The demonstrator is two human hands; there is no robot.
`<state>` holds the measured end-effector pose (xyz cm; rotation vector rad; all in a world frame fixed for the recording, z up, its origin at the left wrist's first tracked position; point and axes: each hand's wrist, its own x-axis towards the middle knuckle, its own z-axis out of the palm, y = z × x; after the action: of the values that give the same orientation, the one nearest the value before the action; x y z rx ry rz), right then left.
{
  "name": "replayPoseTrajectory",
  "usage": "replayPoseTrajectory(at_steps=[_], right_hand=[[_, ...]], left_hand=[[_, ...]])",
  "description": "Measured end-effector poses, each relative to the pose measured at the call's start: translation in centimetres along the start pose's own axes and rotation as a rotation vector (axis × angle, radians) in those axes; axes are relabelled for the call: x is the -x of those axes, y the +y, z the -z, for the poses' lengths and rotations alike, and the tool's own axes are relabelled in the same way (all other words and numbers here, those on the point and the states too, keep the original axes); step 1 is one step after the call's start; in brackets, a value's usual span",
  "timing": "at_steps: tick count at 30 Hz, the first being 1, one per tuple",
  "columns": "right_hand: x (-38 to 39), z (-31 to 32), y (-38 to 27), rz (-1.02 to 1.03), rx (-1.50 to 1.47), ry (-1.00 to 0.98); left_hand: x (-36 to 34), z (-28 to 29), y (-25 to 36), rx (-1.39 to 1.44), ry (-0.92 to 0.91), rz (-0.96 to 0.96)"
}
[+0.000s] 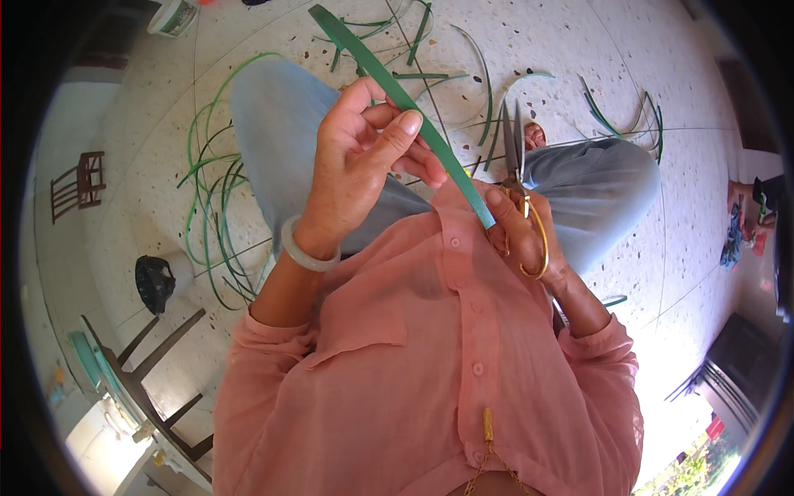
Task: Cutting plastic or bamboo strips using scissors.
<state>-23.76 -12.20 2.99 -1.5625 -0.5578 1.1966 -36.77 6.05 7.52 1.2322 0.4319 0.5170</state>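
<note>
A flat green plastic strap (439, 149) runs slantwise in front of me, its far end free in the air. My left hand (351, 153) pinches it near the middle between thumb and fingers. The strap's near end, paler and ribbed, meets the thumb of my right hand (533, 236). That same hand carries a pair of scissors (510, 149) with gold-coloured handles around its fingers. The blades point away from me, slightly parted, beside the strap with nothing visible between them. Some right fingers are hidden behind the strap and handles.
Long green strips (201, 165) lie coiled on the speckled floor by my left leg. Shorter cut pieces (488, 91) are scattered ahead. A black plastic bag (155, 283), dark furniture legs (132, 384) and a small brown chair (78, 188) are left. Another person (765, 202) appears far right.
</note>
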Motion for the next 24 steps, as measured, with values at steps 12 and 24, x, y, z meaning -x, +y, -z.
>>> replayPoseTrajectory(at_steps=[12,24], right_hand=[[-0.2,-0.4,-1.4,0.175,-0.068,-0.164],[-0.5,-0.9,-3.3,0.098,-0.203,-0.004]], left_hand=[[0.2,-0.2,-1.0,0.063,-0.033,0.068],[0.4,-1.5,-2.2,0.093,-0.103,0.110]])
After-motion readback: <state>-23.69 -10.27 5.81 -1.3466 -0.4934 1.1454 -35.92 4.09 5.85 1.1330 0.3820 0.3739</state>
